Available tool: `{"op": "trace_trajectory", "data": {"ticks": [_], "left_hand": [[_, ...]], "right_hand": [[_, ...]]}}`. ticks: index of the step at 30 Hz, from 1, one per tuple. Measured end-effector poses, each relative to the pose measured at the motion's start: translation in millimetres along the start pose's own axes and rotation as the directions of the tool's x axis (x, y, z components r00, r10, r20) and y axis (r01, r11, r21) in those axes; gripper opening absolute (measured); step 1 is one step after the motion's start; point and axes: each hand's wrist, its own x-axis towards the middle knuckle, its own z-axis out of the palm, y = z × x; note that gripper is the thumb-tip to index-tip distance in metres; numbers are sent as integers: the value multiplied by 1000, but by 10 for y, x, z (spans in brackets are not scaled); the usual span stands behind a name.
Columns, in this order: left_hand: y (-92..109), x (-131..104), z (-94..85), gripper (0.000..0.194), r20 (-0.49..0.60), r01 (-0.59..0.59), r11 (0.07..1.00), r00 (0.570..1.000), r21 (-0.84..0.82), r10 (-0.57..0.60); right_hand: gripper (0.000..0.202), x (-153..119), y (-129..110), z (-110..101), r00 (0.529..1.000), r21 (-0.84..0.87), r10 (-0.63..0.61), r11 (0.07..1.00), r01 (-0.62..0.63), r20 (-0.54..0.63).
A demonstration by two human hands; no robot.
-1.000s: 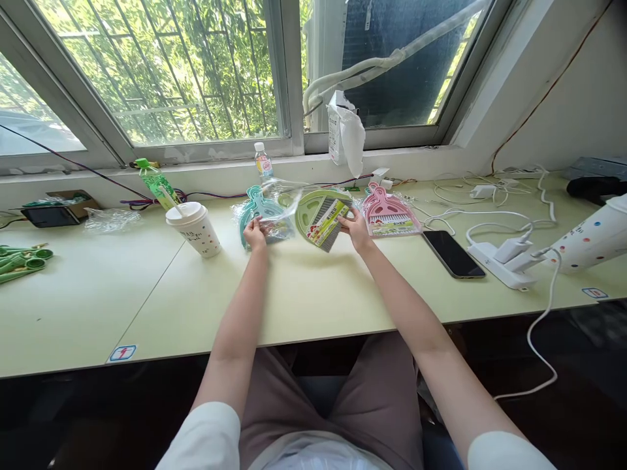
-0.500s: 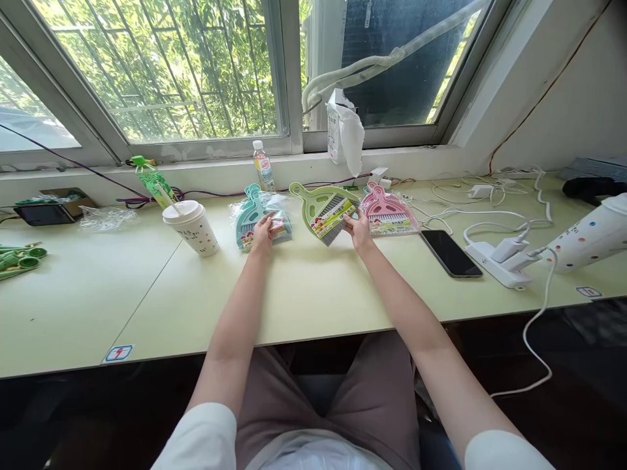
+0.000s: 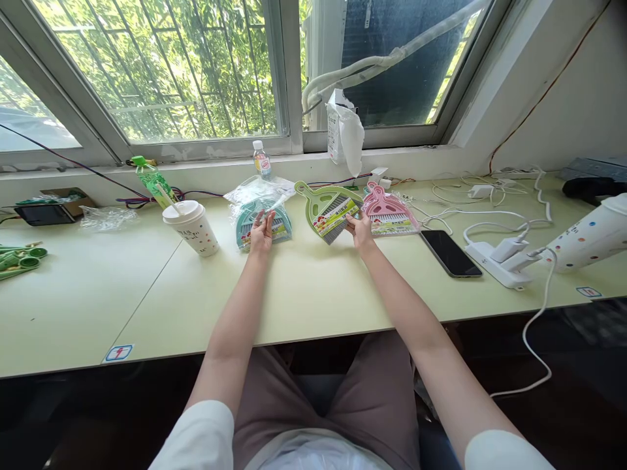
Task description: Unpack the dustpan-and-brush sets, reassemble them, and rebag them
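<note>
On the left, a teal dustpan and brush set lies on the table, partly covered by a clear plastic bag. My left hand is over its front, palm turned up, with curled fingers closed on the bag's film; the exact grip is hard to see. In the middle, my right hand pinches the right edge of a green dustpan and brush set, whose grey bristles and yellow label face me. Just right of that hand lies a pink dustpan and brush set.
Left of the hands stand a white paper cup and a green-capped packet. A small bottle is behind the teal set. To the right are a phone, a power strip, white cables and a spotted white container.
My left hand has rolled from palm down to palm up, and the plastic bag now spreads up behind the teal set. The green set has shifted slightly right with my right hand.
</note>
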Motion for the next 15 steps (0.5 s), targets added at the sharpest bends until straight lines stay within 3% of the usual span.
{"op": "trace_trajectory", "data": {"ticks": [4, 8, 15], "left_hand": [[10, -56, 0, 39, 73, 64, 997, 995, -34, -61], [-8, -104, 36, 37, 209, 144, 988, 966, 52, -152], [-229, -140, 181, 36, 329, -5, 939, 937, 344, -116]], "right_hand": [[41, 1, -4, 4, 1000, 34, -2, 999, 2, -19], [36, 2, 10, 0, 1000, -3, 2, 1000, -2, -16], [33, -79, -23, 78, 998, 31, 39, 999, -41, 48]]}}
